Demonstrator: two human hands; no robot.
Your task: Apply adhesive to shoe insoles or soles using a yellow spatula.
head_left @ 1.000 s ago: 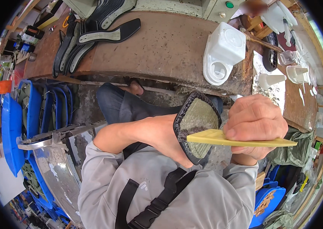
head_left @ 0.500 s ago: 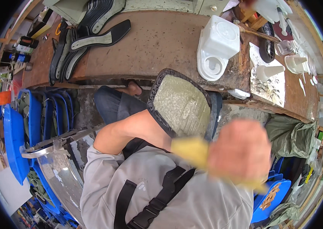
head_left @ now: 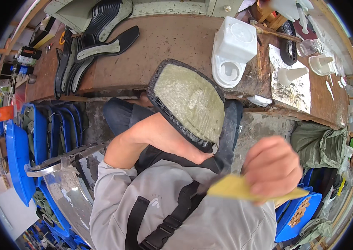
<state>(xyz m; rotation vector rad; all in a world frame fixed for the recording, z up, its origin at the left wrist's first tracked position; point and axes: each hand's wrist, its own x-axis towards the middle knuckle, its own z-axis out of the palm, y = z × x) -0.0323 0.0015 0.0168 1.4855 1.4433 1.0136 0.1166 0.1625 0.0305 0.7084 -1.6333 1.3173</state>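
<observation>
A rounded black-rimmed piece [head_left: 189, 102] shows me a pale olive-green, wet-looking face. It is tilted above my lap. My left hand [head_left: 202, 157] reaches beneath it and holds it from below; the fingers are hidden. To the right, my right hand [head_left: 271, 170] is closed round a flat yellow tool [head_left: 231, 187], whose dark tip is blurred, so its exact kind is unclear. The tool is apart from the green face and hangs in front of my grey shirt.
Across the bench [head_left: 164, 37], black shoe soles [head_left: 110, 48] lie stacked at the left. A white plastic container [head_left: 237, 41] stands near the front edge. White nozzles [head_left: 291, 76] rest on stained paper at the right. Blue trays [head_left: 20, 162] flank me, and a green sheet [head_left: 316, 143] hangs at the right.
The black-rimmed piece has risen up and left, tilting more. My right hand has moved slightly down and right with the yellow tool, away from the piece.
</observation>
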